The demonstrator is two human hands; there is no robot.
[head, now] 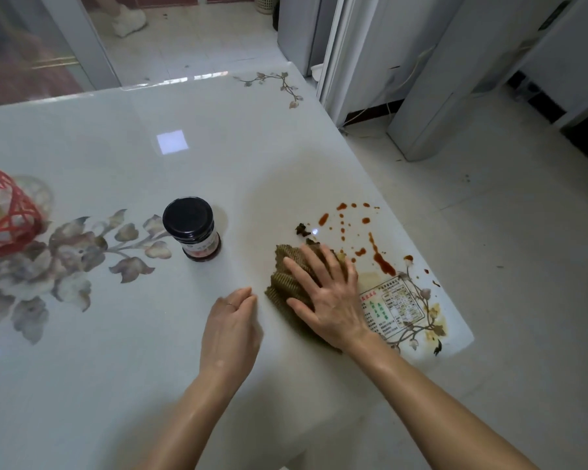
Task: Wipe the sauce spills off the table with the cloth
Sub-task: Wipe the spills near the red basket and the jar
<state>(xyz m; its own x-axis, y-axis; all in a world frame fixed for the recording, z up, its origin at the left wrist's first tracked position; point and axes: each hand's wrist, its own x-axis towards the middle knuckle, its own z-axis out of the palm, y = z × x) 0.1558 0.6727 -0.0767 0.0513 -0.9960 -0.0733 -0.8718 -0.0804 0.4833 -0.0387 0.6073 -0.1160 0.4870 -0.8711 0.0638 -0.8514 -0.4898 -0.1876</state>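
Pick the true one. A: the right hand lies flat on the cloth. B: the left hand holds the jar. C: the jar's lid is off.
A: the right hand rests, fingers straight, on the cloth; the left hand is apart from the jar, whose lid is on.

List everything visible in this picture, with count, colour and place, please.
table: one, pale glossy, flower prints
cloth: one, olive-brown, near right table edge
sauce spills: many, red-brown, beyond and right of cloth
dark scraps: few, black, just beyond cloth
jar: one, black lid, left of cloth
basket: one, red, far left edge
label: one, white, right of cloth
left hand: one, on table left of cloth
right hand: one, flat on cloth
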